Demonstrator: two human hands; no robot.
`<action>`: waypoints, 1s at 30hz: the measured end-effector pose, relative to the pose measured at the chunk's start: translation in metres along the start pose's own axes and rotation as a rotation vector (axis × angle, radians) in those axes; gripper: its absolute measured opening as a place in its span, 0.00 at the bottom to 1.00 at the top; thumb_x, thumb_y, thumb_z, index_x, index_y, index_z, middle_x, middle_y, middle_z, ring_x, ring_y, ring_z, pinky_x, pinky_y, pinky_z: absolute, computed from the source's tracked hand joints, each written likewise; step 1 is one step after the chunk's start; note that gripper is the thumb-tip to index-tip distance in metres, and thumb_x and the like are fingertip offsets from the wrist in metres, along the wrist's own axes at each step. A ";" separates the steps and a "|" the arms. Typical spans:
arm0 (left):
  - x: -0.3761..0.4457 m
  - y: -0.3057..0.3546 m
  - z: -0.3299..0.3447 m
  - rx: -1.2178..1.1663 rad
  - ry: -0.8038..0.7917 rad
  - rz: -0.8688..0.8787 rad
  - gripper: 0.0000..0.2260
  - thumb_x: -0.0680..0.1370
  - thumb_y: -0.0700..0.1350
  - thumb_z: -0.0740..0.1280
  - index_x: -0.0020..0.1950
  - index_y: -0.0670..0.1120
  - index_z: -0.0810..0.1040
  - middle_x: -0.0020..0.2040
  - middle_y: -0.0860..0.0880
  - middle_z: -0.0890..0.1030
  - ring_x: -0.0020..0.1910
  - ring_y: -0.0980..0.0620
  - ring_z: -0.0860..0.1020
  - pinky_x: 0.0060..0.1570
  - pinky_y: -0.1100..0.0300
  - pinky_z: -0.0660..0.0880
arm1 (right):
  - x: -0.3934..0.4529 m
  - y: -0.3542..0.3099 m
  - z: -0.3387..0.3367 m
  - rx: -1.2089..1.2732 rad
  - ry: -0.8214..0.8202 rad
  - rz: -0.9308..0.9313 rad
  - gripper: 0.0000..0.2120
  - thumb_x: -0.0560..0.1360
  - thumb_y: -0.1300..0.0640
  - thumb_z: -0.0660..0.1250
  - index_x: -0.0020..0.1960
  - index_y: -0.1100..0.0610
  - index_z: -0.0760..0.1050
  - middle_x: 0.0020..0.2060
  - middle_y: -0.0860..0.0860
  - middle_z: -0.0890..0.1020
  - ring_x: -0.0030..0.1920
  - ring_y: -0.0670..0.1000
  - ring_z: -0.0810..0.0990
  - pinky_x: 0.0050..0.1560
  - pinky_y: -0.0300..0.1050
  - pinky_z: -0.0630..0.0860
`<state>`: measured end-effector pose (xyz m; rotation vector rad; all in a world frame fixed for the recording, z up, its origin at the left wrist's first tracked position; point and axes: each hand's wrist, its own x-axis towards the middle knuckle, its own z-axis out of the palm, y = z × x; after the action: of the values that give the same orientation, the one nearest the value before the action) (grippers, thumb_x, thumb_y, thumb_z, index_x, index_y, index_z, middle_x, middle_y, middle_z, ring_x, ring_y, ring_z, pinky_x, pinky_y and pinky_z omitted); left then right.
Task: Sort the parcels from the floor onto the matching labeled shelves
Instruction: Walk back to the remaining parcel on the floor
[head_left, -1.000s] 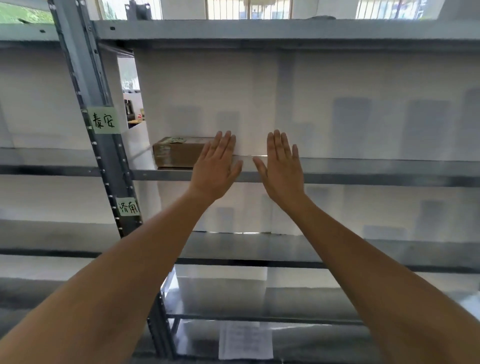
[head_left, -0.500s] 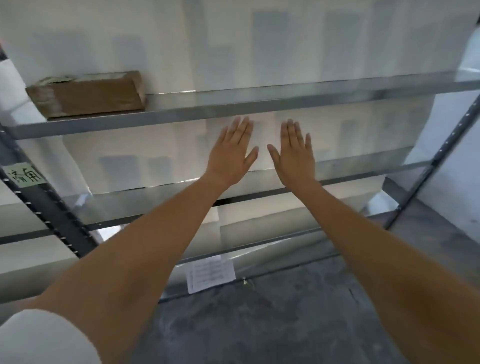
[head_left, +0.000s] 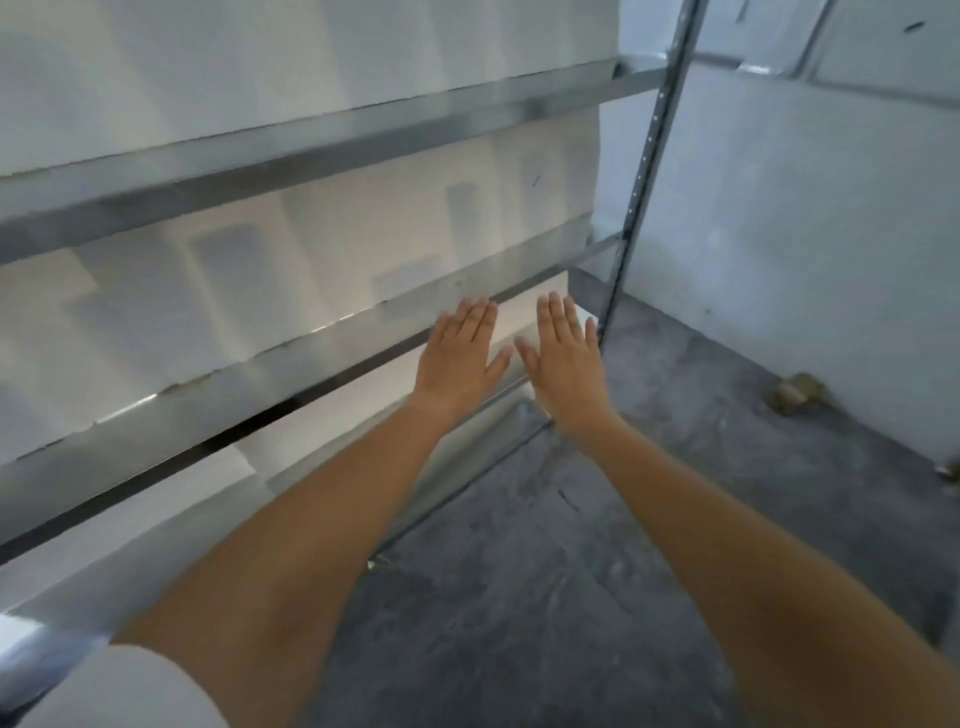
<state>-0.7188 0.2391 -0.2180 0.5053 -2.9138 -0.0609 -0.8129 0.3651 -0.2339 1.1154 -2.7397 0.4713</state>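
My left hand (head_left: 464, 358) and my right hand (head_left: 563, 358) are stretched out side by side, palms down, fingers straight and slightly apart, holding nothing. They hover in front of the lower levels of a grey metal shelf rack (head_left: 322, 140), near its right upright post (head_left: 644, 171). No parcel lies between or under the hands. A small brownish object (head_left: 795, 392), blurred, lies on the floor by the right wall; I cannot tell what it is.
Grey concrete floor (head_left: 571, 597) spreads below and to the right of the rack. A white wall (head_left: 805, 234) closes the right side. White sheeting backs the shelf levels. A white sleeve (head_left: 119, 686) shows at bottom left.
The view has swung right and down: the brown box on the shelf and the green labels have left the frame, the rack's right post and floor have come in. Both hands stay open and empty.
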 end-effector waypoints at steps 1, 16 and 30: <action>0.007 0.016 0.009 -0.009 -0.016 0.029 0.31 0.84 0.59 0.49 0.82 0.43 0.48 0.82 0.46 0.49 0.81 0.48 0.46 0.79 0.50 0.43 | -0.006 0.020 0.003 -0.004 -0.003 0.036 0.32 0.87 0.45 0.51 0.84 0.62 0.49 0.84 0.58 0.52 0.85 0.56 0.48 0.82 0.56 0.43; 0.090 0.124 0.143 -0.007 -0.231 0.429 0.32 0.83 0.58 0.51 0.82 0.43 0.48 0.82 0.46 0.49 0.81 0.49 0.45 0.79 0.50 0.42 | -0.062 0.186 0.072 -0.052 -0.190 0.461 0.32 0.87 0.47 0.54 0.84 0.62 0.51 0.84 0.58 0.55 0.84 0.56 0.50 0.82 0.59 0.45; 0.195 0.187 0.203 -0.029 -0.323 0.637 0.31 0.83 0.58 0.51 0.82 0.44 0.47 0.82 0.47 0.49 0.81 0.50 0.45 0.79 0.48 0.44 | -0.026 0.279 0.102 -0.056 -0.210 0.738 0.32 0.86 0.46 0.54 0.83 0.62 0.53 0.84 0.58 0.56 0.84 0.55 0.51 0.82 0.59 0.45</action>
<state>-0.9993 0.3508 -0.3708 -0.4938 -3.2229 -0.1027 -0.9913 0.5359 -0.4016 0.0995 -3.2649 0.3581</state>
